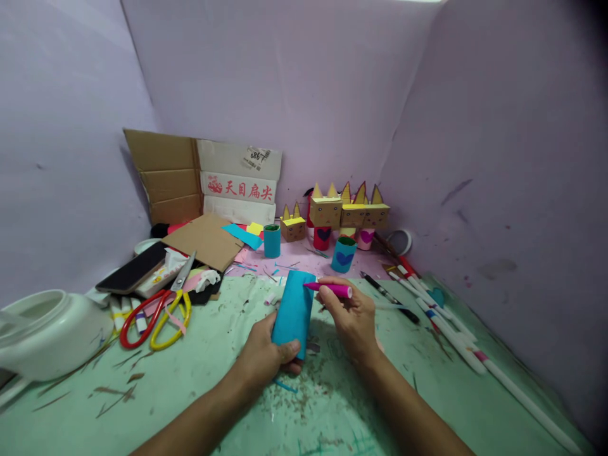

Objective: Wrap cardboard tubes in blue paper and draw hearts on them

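Note:
My left hand (268, 347) is wrapped round the lower end of a blue paper-covered tube (295, 310), thumb across its front. The tube leans slightly away, its top tilted to the right. Between the fingers of my right hand (350, 316) is a magenta marker (335, 289), and its tip meets or nearly meets the tube's upper right side. Behind the tube stand a short blue cylinder (272, 242) and another blue cylinder (344, 254) bearing a dark blue heart. Whether the marker has left a line on the tube is too small to tell.
Small cardboard heads with pointed ears (327, 212) stand at the back. Red-and-yellow scissors (173, 304), a phone (130, 267) and a white teapot (52, 332) are on the left. A black marker (389, 297) and several white pens (446, 329) lie right. Flattened cardboard (237, 180) leans behind.

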The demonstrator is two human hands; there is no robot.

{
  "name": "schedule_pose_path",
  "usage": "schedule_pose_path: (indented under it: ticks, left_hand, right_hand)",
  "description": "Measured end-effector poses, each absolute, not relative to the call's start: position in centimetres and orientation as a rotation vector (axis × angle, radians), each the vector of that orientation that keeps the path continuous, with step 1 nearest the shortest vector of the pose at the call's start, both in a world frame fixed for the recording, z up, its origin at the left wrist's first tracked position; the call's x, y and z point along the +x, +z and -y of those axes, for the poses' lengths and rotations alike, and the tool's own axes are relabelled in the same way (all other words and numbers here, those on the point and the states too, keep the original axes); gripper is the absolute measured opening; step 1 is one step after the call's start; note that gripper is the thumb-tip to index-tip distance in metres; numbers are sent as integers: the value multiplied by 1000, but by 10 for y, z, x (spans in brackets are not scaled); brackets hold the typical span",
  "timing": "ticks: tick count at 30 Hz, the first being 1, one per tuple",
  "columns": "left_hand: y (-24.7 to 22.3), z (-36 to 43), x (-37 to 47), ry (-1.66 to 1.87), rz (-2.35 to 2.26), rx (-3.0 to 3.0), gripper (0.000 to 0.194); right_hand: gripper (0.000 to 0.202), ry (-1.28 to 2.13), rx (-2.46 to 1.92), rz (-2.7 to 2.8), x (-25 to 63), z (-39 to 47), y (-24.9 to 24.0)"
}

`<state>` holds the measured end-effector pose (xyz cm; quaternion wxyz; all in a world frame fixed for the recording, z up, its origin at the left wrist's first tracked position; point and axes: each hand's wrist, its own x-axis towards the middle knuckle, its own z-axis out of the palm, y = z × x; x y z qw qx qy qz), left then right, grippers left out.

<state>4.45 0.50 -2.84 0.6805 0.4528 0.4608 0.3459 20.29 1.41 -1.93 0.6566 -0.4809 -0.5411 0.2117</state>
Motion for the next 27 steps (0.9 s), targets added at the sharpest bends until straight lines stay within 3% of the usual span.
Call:
schedule_pose_path:
  ticks: [27]
  left_hand:
    - [-28, -4, 44, 781, -1059, 1036, 70]
  right_hand:
    - [21, 436, -1129, 1186, 204, -16, -22]
